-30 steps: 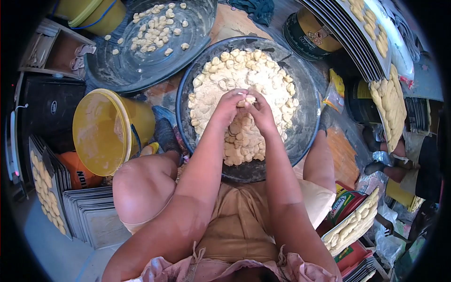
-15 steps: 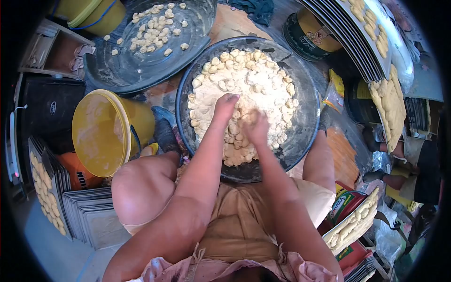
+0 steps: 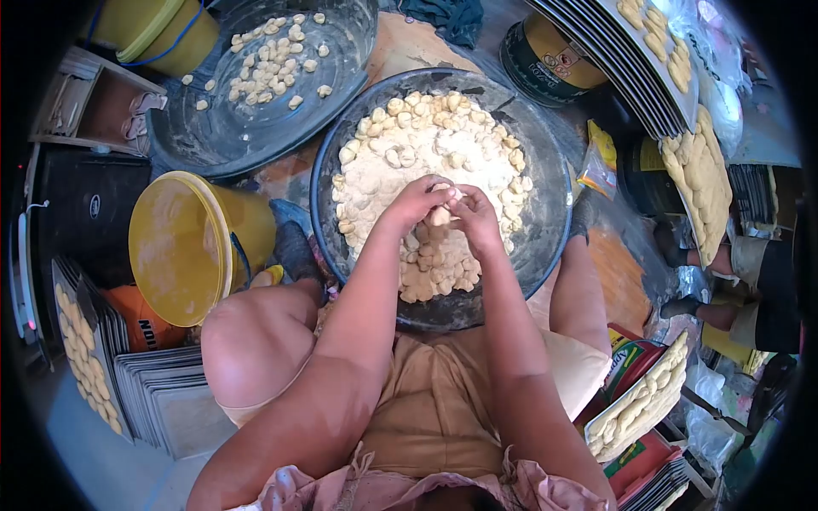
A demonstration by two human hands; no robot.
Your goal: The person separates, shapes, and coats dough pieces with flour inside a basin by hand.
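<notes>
A wide dark basin (image 3: 550, 196) stands between my legs, holding pale flour (image 3: 371, 183) ringed by small dough pieces (image 3: 409, 106). More dough pieces are heaped at its near side, below my hands. Over the middle of the basin, my left hand (image 3: 415, 203) and my right hand (image 3: 477, 220) meet. Both have their fingers closed on one small dough piece (image 3: 442, 213), which is partly hidden by the fingers.
A yellow bucket (image 3: 175, 247) stands at the left. Behind it lies a second dark basin (image 3: 204, 128) with scattered dough pieces. Stacked trays (image 3: 175, 396) are at the lower left, others (image 3: 613, 68) at the upper right. Another person's legs (image 3: 720, 317) show at the right.
Half a second ago my hands were apart, the right one blurred low over the heap. Now they are together around a dough piece. The view has shifted slightly.
</notes>
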